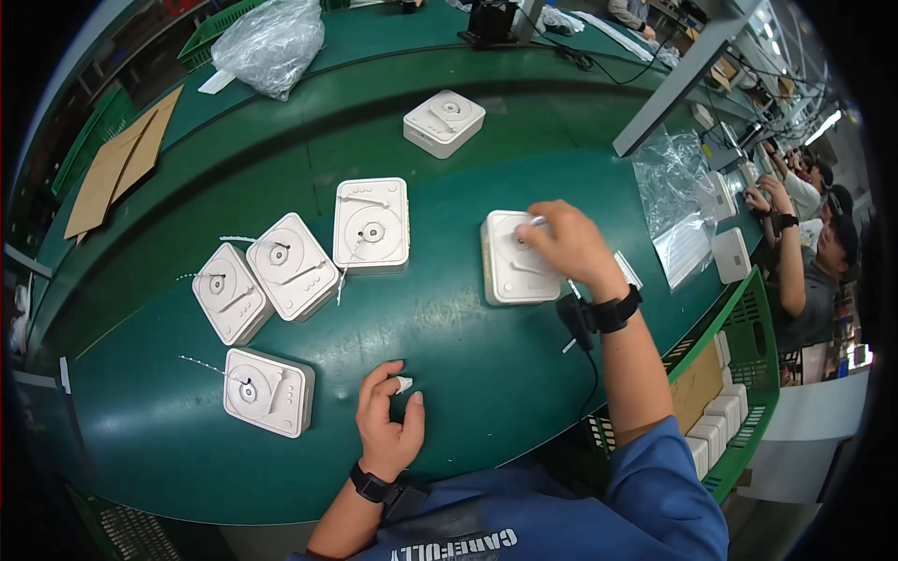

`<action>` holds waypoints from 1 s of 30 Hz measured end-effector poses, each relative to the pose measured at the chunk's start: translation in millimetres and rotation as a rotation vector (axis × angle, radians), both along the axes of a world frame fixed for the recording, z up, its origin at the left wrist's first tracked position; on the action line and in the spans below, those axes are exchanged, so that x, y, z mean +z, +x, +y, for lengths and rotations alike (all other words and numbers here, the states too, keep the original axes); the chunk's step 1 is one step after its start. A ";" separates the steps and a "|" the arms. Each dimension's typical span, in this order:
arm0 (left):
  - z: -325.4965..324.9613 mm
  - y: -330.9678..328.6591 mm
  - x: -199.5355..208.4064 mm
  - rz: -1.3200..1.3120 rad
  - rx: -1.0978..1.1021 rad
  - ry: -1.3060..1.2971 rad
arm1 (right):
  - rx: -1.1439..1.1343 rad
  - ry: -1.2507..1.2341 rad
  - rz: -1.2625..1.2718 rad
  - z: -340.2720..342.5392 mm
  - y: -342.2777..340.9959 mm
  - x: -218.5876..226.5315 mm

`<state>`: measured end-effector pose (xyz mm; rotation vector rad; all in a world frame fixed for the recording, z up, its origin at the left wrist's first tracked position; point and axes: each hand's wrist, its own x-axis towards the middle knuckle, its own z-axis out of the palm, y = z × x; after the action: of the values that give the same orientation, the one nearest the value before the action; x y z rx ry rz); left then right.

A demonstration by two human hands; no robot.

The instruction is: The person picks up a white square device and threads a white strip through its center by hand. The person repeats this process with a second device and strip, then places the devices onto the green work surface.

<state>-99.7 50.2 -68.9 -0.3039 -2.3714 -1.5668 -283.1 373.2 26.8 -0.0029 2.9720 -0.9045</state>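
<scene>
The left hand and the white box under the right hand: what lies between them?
Only bare green belt lies between the left hand and the white box in the head view.

place: factory assembly line | signs: long green worktop (449, 337), identical white boxes (371, 224), crates (739, 374), seated co-workers (814, 252)

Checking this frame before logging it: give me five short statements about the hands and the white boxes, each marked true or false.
1. The right hand rests on a white box. True.
2. The left hand grips a cardboard sheet. False: it pinches a small white piece; the cardboard lies far off.
3. Six white boxes lie on the green belt. True.
4. The clear plastic bag covers a box. False: it lies apart.
5. Both wrists are bare. False: each wears a dark band.
</scene>
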 end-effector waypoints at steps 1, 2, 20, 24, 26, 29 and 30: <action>-0.8 2.7 2.6 0.000 -0.002 -0.009 | 0.067 0.062 0.081 -11.6 8.5 -3.5; -0.4 4.1 5.7 0.006 -0.005 -0.006 | 0.065 0.052 0.080 -20.7 16.1 -3.2; -10.0 16.7 8.1 -0.127 -0.186 -0.016 | 0.253 -0.452 0.260 -90.9 163.0 -24.0; -1.4 -1.5 13.0 -0.215 -0.411 0.046 | 0.419 -0.326 0.234 -105.5 175.6 -23.1; 0.3 0.8 13.9 -0.216 -0.372 0.077 | 0.408 -0.309 0.218 -111.4 178.2 -26.1; -2.3 12.5 17.1 -0.223 -0.281 0.137 | 0.389 -0.350 0.252 -114.1 180.3 -30.4; -7.0 18.2 21.5 -0.179 -0.183 0.063 | 0.385 -0.353 0.253 -113.8 180.3 -30.7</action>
<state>-81.5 43.1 -47.4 -0.3925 -2.4810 -1.8179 -102.8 259.4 -3.9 -0.7190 2.8121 -1.4317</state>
